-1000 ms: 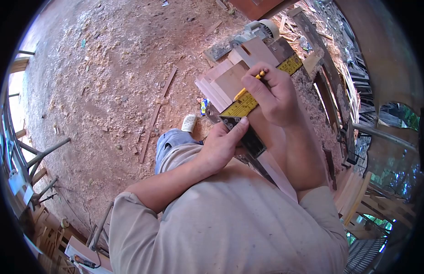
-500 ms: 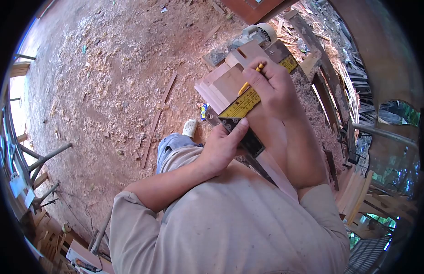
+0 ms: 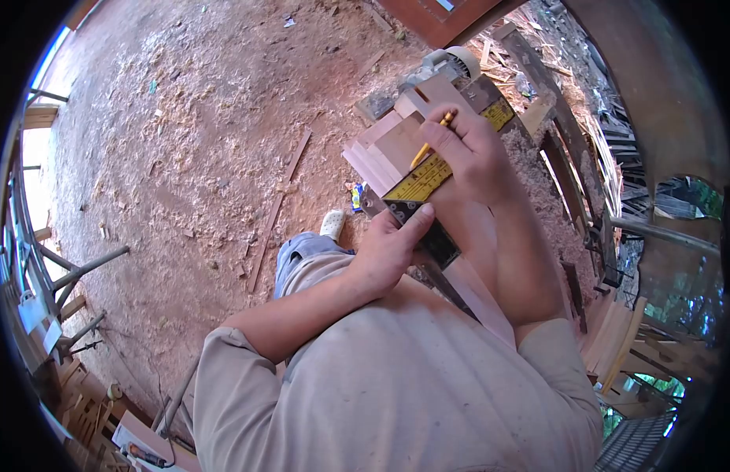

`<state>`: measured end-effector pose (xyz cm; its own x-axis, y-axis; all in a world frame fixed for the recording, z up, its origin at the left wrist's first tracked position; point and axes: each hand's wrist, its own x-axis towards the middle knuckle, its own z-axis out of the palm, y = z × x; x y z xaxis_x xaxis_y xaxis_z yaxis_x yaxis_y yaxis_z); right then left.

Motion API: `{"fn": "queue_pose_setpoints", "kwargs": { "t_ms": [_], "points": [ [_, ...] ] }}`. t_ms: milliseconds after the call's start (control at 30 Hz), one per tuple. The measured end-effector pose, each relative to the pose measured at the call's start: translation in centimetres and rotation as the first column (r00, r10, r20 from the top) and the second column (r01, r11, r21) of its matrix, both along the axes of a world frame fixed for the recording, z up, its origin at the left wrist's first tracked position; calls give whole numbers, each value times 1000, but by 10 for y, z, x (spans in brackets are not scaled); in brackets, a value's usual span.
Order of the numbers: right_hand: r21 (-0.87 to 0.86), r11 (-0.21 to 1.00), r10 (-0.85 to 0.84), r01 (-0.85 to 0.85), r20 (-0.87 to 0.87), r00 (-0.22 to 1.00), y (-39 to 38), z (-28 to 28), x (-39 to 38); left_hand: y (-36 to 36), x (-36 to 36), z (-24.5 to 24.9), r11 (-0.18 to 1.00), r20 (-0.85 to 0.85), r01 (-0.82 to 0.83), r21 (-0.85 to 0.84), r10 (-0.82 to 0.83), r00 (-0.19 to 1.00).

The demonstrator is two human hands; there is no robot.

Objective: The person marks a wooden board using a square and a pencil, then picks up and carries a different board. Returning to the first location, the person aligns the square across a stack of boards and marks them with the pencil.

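The right hand point(image 3: 471, 157) pinches a yellow pencil point(image 3: 428, 143), tip at its 9 o'clock beside the try square point(image 3: 418, 182) lying 8-to-2 o'clock, whose black stock the left hand point(image 3: 388, 252) grips.

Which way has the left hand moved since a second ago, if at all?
No: left hand stays put, thumb pressed on the square's black stock.

Yellow pencil point(image 3: 426, 144), tilted, tip on pale wooden board point(image 3: 387, 148). Square point(image 3: 422, 181): yellow ruled blade flat across the board, black stock at its near edge.
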<state>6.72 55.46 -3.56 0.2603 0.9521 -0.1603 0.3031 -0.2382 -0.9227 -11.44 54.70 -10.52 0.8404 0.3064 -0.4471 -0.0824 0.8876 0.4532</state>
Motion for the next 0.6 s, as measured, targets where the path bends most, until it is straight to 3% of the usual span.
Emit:
{"fn": "queue_pose_setpoints", "kwargs": {
  "t_ms": [233, 300, 400, 533, 600],
  "points": [
    [68, 994, 63, -82, 243, 968, -1, 8, -1, 1, 1, -3, 999, -32, 38, -5, -38, 999],
    [141, 990, -71, 1, 490, 869, -1, 11, 4, 1, 2, -3, 999, -34, 37, 4, -36, 999],
    [168, 981, -32, -97, 631, 775, -3, 15, -3, 0, 2, -6, 999, -28, 31, 10, -31, 999],
    [108, 984, 69, -144, 514, 855, -4, 23, -3, 0, 2, -6, 999, -21, 32, -16, -33, 999],
    [138, 990, -101, 32, 531, 842, -2, 22, 7, 0, 2, -3, 999, -13, 25, -32, -25, 1000]
  ]
}}
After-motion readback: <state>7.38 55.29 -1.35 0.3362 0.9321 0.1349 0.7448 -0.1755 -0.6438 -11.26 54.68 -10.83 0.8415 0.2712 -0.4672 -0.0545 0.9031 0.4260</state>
